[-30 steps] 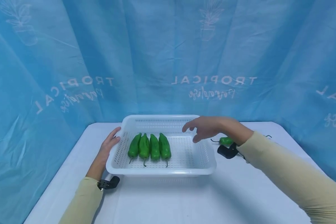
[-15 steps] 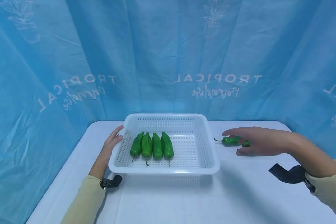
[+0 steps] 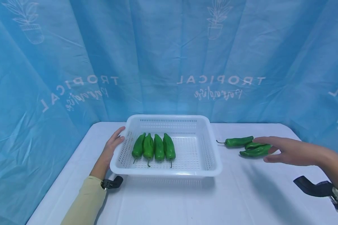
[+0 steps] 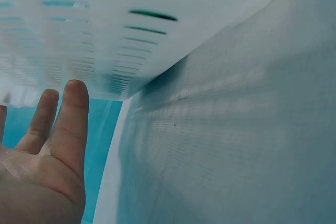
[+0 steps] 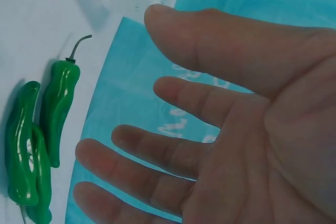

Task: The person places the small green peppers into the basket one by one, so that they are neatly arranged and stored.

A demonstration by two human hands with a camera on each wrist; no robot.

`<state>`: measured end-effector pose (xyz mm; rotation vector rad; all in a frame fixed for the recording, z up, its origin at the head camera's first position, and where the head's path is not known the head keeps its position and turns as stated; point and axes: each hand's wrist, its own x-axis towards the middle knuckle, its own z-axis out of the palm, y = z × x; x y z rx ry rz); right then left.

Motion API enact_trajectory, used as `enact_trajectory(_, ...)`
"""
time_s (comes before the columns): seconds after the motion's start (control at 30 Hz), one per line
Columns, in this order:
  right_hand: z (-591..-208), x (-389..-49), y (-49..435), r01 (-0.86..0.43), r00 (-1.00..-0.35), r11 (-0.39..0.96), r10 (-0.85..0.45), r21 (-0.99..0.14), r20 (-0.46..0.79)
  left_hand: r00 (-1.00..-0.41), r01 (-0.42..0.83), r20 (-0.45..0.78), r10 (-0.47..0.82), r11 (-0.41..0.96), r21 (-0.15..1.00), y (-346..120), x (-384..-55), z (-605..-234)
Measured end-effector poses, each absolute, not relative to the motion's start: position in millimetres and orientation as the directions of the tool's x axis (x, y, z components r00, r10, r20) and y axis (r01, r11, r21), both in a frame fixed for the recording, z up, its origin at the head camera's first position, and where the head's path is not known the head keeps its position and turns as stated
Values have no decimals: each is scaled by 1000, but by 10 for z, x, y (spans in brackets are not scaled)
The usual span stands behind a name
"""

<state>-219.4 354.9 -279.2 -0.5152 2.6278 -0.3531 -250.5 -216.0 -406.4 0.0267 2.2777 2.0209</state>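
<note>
A white perforated plastic basket (image 3: pixel 169 172) stands on the table, with several green peppers (image 3: pixel 159 147) side by side in its left half. My left hand (image 3: pixel 109 150) is at the basket's left side, and in the left wrist view its extended fingertips (image 4: pixel 76 92) are right at the wall. On the right, three more green peppers lie close together: one at the back (image 3: pixel 236 142), one in front (image 3: pixel 256 151) and one partly hidden between them. Over their right end hovers my right hand (image 3: pixel 295 152), fingers spread and palm bare in the right wrist view, holding nothing.
A white cloth covers the table (image 3: pixel 169 203). Blue curtains (image 3: pixel 163 62) with printed lettering hang behind it and along the sides. The basket's raised rim separates its inside from the peppers on the right.
My right hand has moved from above the basket to the right, over the loose peppers, uncovering them. The left hand stays at the basket, and the head view has shifted slightly.
</note>
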Motion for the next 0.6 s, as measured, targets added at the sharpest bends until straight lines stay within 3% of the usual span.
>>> enact_trajectory(0.3,-2881,-2277,3592,-305,-807,868,-454,-393,-377,-995,-47,-58,79,131,990,-2155,-2499,-4080)
enact_trajectory(0.6,-3006,-2481,3548,-292,-827,892,-416,-344,-377,-996,-40,-50,71,135,990,-2153,-2505,-4079)
